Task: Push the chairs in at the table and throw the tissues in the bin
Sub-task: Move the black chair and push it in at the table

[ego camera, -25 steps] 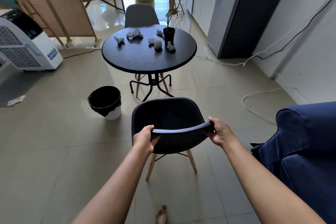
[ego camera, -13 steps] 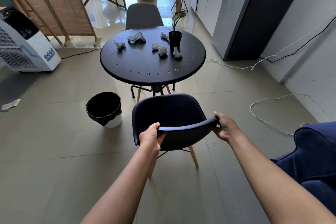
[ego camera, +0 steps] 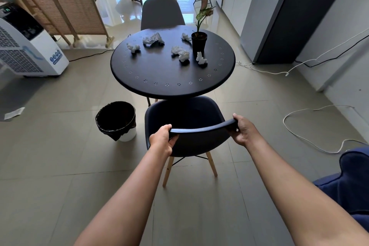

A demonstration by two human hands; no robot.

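Pale floor tiles run under a round black worktop point(ego camera: 151, 70), and everything else is best placed against it: a dark chair point(ego camera: 185, 124) stands at its near edge with the front of the seat just slipping under the rim, a grey chair point(ego camera: 161, 15) sits at the far edge, and a bin point(ego camera: 116, 121) with a black liner stands on the floor near the worktop's near-left side, just beside the dark chair. Five or so crumpled tissues point(ego camera: 153, 39) lie scattered on the far half of the top, around a potted plant point(ego camera: 199, 43). The left hand point(ego camera: 162, 140) and right hand point(ego camera: 244, 131) each hold an end of the dark chair's backrest, fingers point(ego camera: 173, 140) curled around its top edge — closed on it, not spread. The step in hand looks like pushing this chair in. To do it well, push evenly with both hands so the chair goes straight and centred, keep the legs flat on the tiles, and slow before the backrest meets the rim — a knock could topple the plant.
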